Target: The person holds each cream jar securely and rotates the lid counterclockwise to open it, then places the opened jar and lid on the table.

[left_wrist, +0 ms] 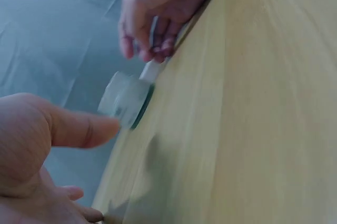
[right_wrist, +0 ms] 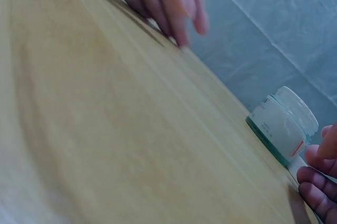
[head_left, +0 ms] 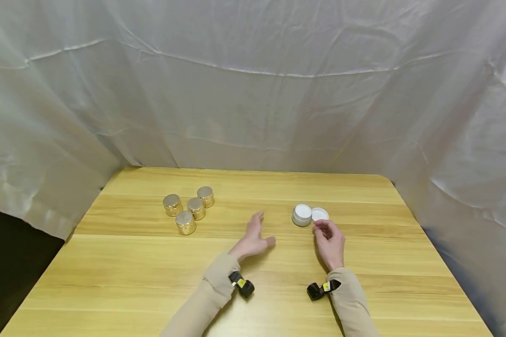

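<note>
My left hand [head_left: 252, 241] is over the table, fingers stretched forward and thumb spread to the right, with nothing in it. To its right stands a small frosted jar [head_left: 301, 216] without a screw lid, its top white and its base greenish in the wrist views. A flat white disc like a lid [head_left: 320, 214] lies against the jar's right side. My right hand [head_left: 331, 242] is at the near edge of this disc, fingers loosely bent and fingertips right by it. In the right wrist view the jar [right_wrist: 279, 124] shows a printed label.
Several small jars with gold lids [head_left: 185, 222] stand grouped at the left of the wooden table [head_left: 130, 271]. A pale grey cloth [head_left: 253, 112] hangs behind the table and along its sides. Both wrists wear small black cameras over beige sleeves.
</note>
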{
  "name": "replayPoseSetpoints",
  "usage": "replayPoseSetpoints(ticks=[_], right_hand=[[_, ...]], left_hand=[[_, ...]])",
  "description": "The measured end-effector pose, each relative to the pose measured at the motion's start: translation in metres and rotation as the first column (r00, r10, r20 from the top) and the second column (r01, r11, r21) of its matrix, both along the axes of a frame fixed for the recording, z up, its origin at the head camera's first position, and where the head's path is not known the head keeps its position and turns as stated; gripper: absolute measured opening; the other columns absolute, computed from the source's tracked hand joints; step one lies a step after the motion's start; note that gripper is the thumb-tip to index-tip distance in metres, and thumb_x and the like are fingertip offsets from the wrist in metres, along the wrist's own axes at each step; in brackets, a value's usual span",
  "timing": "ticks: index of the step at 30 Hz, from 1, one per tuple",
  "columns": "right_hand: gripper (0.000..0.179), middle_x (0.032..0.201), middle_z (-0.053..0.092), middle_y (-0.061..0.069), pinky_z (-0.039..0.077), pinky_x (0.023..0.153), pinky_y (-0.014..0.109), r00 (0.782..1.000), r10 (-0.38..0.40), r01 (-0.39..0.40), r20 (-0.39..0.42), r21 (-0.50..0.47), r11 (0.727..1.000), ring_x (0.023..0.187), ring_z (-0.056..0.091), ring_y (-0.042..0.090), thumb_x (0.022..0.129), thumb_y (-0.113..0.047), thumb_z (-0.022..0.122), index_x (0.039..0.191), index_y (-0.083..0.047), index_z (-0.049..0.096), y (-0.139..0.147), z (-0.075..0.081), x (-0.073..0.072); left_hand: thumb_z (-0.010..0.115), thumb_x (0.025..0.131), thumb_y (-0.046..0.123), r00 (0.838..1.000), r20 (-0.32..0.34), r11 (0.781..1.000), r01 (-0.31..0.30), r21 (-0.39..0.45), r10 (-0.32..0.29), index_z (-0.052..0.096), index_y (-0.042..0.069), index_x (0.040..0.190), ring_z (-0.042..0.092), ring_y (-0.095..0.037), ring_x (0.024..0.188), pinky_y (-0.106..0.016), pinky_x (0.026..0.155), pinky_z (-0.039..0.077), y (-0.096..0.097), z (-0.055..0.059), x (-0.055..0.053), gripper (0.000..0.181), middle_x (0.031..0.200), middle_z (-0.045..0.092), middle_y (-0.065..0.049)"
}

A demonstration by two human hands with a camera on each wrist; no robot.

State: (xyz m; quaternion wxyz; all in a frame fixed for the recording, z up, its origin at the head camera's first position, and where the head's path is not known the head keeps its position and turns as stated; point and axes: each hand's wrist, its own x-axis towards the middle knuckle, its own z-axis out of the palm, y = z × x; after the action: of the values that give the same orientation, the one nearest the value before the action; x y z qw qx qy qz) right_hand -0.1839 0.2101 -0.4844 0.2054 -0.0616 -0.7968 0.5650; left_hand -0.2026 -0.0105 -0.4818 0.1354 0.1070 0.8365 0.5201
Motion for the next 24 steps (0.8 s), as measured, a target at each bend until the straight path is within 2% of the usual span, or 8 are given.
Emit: replayPoseSetpoints(ticks=[6, 12, 14, 16, 18, 19, 21, 24], right_hand=[[0.014, 0.099, 0.071, 0.028, 0.048, 0.073, 0.003, 1.0, 0.011, -0.01, 0.025, -0.006, 1.0, 0.076, 0.058, -0.007, 0.091, 0.008, 0.062, 0.104, 0.008, 0.069, 0.009, -0.022, -0.01], [0.015, 0.101, 0.071, 0.028, 0.048, 0.074, 0.002, 0.999, 0.023, -0.023, 0.025, -0.011, 1.0, 0.077, 0.058, -0.008, 0.092, 0.007, 0.062, 0.105, 0.007, 0.07, 0.01, -0.023, -0.011], [0.015, 0.101, 0.07, 0.029, 0.048, 0.073, 0.003, 0.999, 0.027, -0.027, 0.032, -0.009, 1.0, 0.077, 0.059, -0.006, 0.092, 0.008, 0.061, 0.105, 0.009, 0.069, 0.007, -0.019, -0.009], [0.015, 0.1, 0.07, 0.032, 0.048, 0.072, 0.003, 0.999, 0.033, -0.033, 0.033, -0.006, 0.999, 0.077, 0.059, -0.004, 0.091, 0.009, 0.061, 0.105, 0.012, 0.068, 0.004, -0.012, -0.006], [0.016, 0.1, 0.069, 0.033, 0.048, 0.072, 0.004, 0.999, 0.039, -0.039, 0.036, 0.002, 0.999, 0.077, 0.06, -0.003, 0.091, 0.01, 0.06, 0.105, 0.014, 0.067, 0.0, -0.003, -0.002], [0.016, 0.1, 0.069, 0.034, 0.049, 0.072, 0.004, 0.998, 0.042, -0.042, 0.039, 0.005, 0.999, 0.077, 0.06, -0.002, 0.091, 0.01, 0.06, 0.105, 0.015, 0.067, -0.002, 0.001, 0.0], [0.016, 0.1, 0.069, 0.034, 0.049, 0.073, 0.005, 0.998, 0.047, -0.048, 0.043, 0.017, 0.999, 0.077, 0.06, -0.001, 0.091, 0.009, 0.06, 0.105, 0.015, 0.066, -0.006, 0.009, 0.004], [0.016, 0.1, 0.069, 0.033, 0.049, 0.073, 0.005, 0.997, 0.048, -0.05, 0.053, 0.027, 0.998, 0.077, 0.06, -0.002, 0.091, 0.009, 0.06, 0.105, 0.015, 0.066, -0.007, 0.014, 0.007]], left_hand=[[0.07, 0.09, 0.019, 0.994, 0.001, 0.993, -0.109, 0.032, 0.109, 0.009, -0.002, 0.159, 0.0, -0.045, 0.155, -0.067, 0.125, 0.006, -0.033, 0.0, 0.01, 0.094, 0.167, -0.001, -0.026], [0.07, 0.09, 0.017, 0.98, -0.046, 0.98, -0.193, 0.058, 0.195, 0.003, -0.004, 0.158, -0.001, -0.047, 0.154, -0.069, 0.123, 0.01, -0.049, 0.004, 0.014, 0.098, 0.166, -0.006, -0.028], [0.07, 0.089, 0.015, 0.966, -0.096, 0.97, -0.235, 0.056, 0.24, 0.005, -0.004, 0.158, 0.004, -0.047, 0.154, -0.069, 0.123, 0.014, -0.053, 0.006, 0.015, 0.096, 0.166, -0.002, -0.028], [0.07, 0.089, 0.013, 0.938, -0.177, 0.954, -0.294, 0.057, 0.299, 0.009, -0.002, 0.157, 0.011, -0.047, 0.151, -0.07, 0.121, 0.021, -0.057, 0.007, 0.015, 0.093, 0.165, 0.005, -0.028], [0.071, 0.088, 0.012, 0.885, -0.264, 0.923, -0.375, 0.082, 0.383, 0.016, 0.001, 0.157, 0.019, -0.045, 0.149, -0.068, 0.12, 0.027, -0.062, 0.009, 0.014, 0.089, 0.162, 0.014, -0.026], [0.072, 0.087, 0.012, 0.846, -0.312, 0.9, -0.425, 0.095, 0.432, 0.02, 0.002, 0.156, 0.023, -0.044, 0.146, -0.067, 0.119, 0.031, -0.066, 0.011, 0.013, 0.087, 0.16, 0.019, -0.026], [0.076, 0.084, 0.012, 0.745, -0.403, 0.839, -0.528, 0.129, 0.531, 0.029, 0.004, 0.152, 0.03, -0.043, 0.14, -0.065, 0.117, 0.035, -0.074, 0.012, 0.01, 0.084, 0.153, 0.029, -0.025], [0.082, 0.078, 0.012, 0.569, -0.462, 0.708, -0.675, 0.209, 0.68, 0.04, 0.007, 0.145, 0.033, -0.043, 0.134, -0.063, 0.115, 0.032, -0.087, 0.015, 0.006, 0.08, 0.143, 0.037, -0.024]])
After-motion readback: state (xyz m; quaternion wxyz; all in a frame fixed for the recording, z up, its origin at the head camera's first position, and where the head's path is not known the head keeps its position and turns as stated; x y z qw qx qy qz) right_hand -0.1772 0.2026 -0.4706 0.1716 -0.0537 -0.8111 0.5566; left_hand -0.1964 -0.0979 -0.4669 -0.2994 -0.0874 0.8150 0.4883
